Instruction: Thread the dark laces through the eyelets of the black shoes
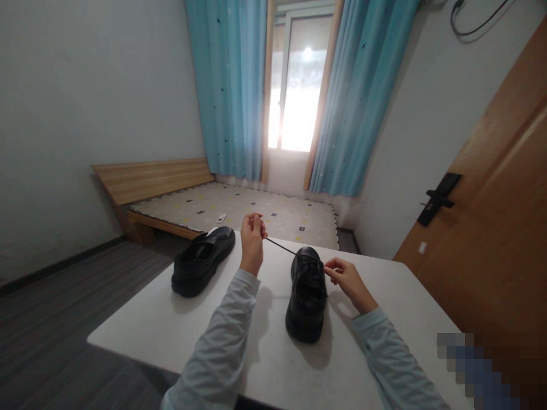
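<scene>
**Lace pulled taut on one of two black shoes**

Two black leather shoes are sitting on the white table [171, 336]. The laced shoe [306, 302] is lying mid-table, toe pointing away. The second shoe [203, 261] is sitting well to its left, untouched. The left hand [252, 239], raised left of the laced shoe, is pinching one shoelace [282, 247] taut. The right hand [348, 279] is pinching lacing at the shoe's right edge.

Both arms wear long, pale blue-grey sleeves [222, 341] reaching the wrists.
</scene>
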`<state>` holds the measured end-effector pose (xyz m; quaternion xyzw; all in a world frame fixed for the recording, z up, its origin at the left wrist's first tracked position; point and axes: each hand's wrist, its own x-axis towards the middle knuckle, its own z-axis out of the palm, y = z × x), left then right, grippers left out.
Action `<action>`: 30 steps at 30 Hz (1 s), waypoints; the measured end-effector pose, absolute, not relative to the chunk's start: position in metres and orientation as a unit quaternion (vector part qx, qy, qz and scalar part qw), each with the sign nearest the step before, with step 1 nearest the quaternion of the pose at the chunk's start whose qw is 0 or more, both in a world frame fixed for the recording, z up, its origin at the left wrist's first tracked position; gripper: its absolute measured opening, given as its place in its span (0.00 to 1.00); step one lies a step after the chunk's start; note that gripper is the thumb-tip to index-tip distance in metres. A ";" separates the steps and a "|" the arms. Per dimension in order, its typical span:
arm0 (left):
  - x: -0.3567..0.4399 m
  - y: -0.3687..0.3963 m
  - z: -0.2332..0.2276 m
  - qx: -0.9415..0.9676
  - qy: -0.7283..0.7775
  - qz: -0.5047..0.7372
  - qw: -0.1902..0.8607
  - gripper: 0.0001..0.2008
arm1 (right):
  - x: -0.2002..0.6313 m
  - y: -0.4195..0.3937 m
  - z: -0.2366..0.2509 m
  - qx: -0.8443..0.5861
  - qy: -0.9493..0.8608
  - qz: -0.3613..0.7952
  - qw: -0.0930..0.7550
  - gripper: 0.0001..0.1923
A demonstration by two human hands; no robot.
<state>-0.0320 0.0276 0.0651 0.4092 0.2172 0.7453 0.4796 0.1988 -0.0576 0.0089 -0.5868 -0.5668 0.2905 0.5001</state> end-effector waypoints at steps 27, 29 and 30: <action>-0.027 0.027 0.044 0.826 0.324 0.352 0.298 0.07 | 0.170 -0.067 0.022 -0.566 -0.691 0.090 0.441 0.12; -0.026 0.029 0.040 0.835 0.325 0.346 0.280 0.06 | 0.170 -0.066 0.021 -0.567 -0.696 0.085 0.432 0.12; -0.026 0.031 0.038 0.838 0.327 0.344 0.270 0.06 | 0.169 -0.065 0.021 -0.567 -0.698 0.086 0.428 0.12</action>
